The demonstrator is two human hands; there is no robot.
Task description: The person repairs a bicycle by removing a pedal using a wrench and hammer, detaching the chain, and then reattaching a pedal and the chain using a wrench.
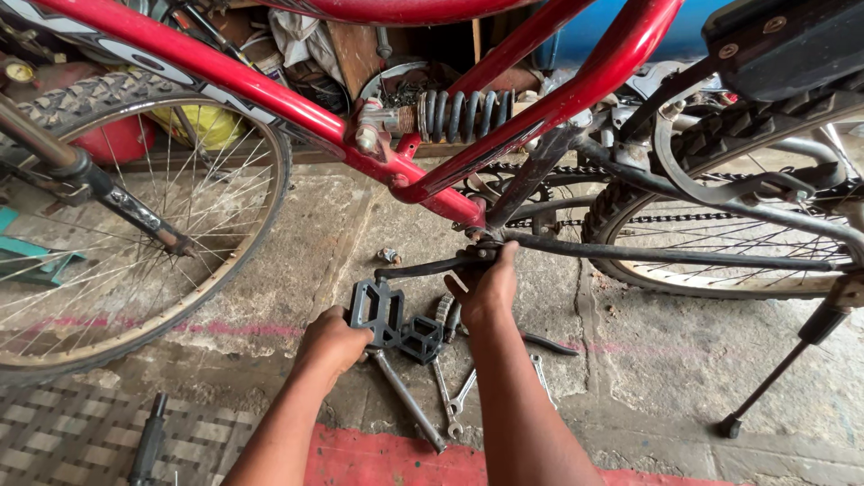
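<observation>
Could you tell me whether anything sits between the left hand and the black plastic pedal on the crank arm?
Nothing visible does: the left hand already grips the black plastic pedal directly, while the right hand rests at the inner end of the black crank arm.

Spoked front wheel (117,225) standing at left, coil spring shock (459,115) tucked under the red frame (297,103), kickstand (783,369) propped at right, spanners (454,396) scattered on concrete floor (666,360), woven mat (72,441) bottom left

Head cam, looking down, close to hands (405,315), one view
</observation>
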